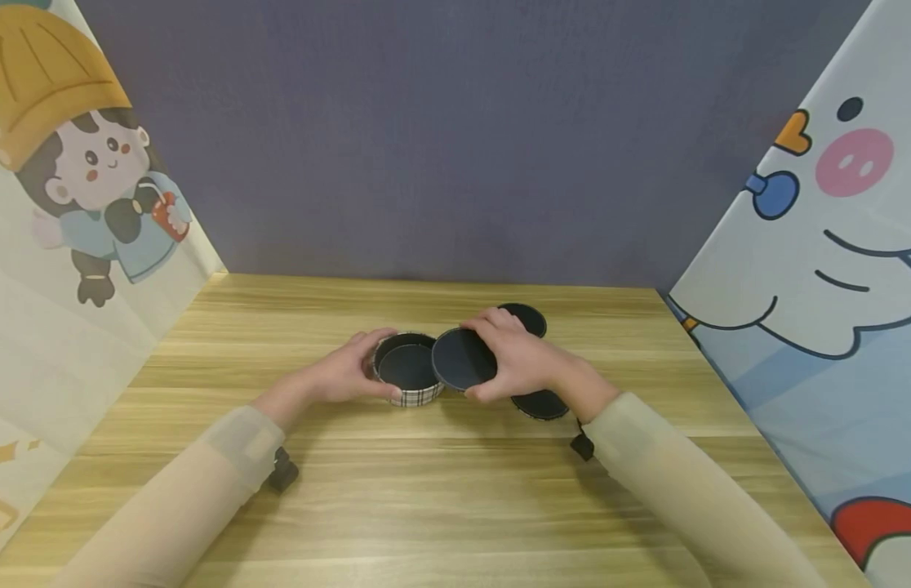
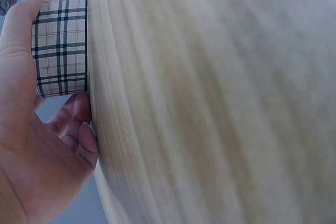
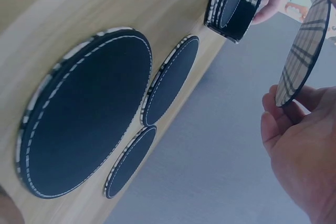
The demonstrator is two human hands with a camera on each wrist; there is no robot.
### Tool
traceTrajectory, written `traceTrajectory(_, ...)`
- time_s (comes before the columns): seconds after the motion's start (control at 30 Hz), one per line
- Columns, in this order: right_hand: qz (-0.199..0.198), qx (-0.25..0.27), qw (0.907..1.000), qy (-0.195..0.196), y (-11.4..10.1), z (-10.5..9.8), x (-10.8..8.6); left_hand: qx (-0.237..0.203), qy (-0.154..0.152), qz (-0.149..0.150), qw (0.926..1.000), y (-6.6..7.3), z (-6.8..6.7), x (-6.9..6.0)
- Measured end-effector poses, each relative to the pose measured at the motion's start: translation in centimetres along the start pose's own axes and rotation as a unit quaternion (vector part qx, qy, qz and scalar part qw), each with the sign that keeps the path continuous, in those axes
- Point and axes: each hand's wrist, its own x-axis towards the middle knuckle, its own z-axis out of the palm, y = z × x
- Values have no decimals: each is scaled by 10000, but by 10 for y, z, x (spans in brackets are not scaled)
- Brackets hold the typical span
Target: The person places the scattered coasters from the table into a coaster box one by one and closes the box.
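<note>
Coaster (image 1: pixel 461 359), pinched by the right grip (image 1: pixel 520 358), sits raised off the desk (image 1: pixel 426 498) at the round box's (image 1: pixel 419 398) three o'clock, overlapping its rim in the head view; the left grip (image 1: pixel 348 369) curls around the box's nine o'clock side.

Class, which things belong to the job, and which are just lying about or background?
Likely the job:
round plaid box in the left hand
dark disc in the right hand
three discs on the table

Background:
printed side panels
grey wall
</note>
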Motion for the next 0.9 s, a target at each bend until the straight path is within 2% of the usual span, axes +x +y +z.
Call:
traceTrajectory(0.17, 177, 24, 9998, -19, 1, 0, 10, 13, 33, -27, 10000, 0, 0, -1)
traceTrajectory(0.43, 244, -81, 9997, -35, -3, 1, 27, -113, -4, -38, 9999, 0, -1, -2)
traceTrajectory(0.9, 427, -37, 9990, -99, -7, 9, 49, 9, -17, -30, 10000, 3, -2, -3)
